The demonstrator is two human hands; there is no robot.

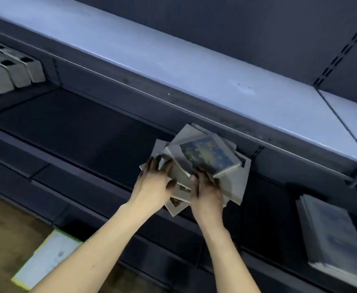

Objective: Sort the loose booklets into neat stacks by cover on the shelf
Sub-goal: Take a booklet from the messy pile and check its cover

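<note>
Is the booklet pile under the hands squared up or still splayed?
Splayed: the booklet pile fans out, corners pointing different ways.
</note>
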